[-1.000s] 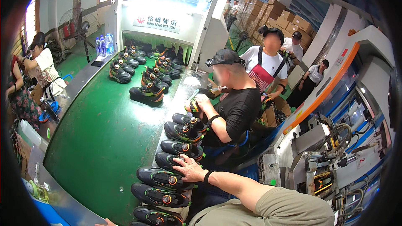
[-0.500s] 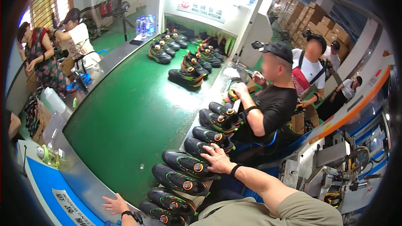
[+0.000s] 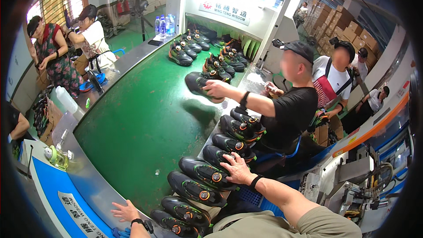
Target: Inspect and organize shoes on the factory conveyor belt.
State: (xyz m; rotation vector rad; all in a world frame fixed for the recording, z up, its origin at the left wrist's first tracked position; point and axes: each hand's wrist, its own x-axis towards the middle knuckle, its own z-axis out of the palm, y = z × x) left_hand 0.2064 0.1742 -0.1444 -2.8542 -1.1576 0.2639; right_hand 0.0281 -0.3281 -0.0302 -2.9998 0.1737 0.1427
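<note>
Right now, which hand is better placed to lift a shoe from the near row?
Right, I'd judge: the right hand has its fingers over a black shoe; the left hand is spread open, apart from that row.

Black dial-fastened sneakers [image 3: 205,172] line the right side of the flat green belt [image 3: 136,114]; other sneakers [image 3: 180,55] stand toward its far end; clear plastic bottles [image 3: 162,27] stand on the grey metal ledge [image 3: 134,57] along its left.

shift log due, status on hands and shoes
Left hand open, empty. Right hand spread on lined-up black shoe. Co-worker's arm out over green surface.
</note>
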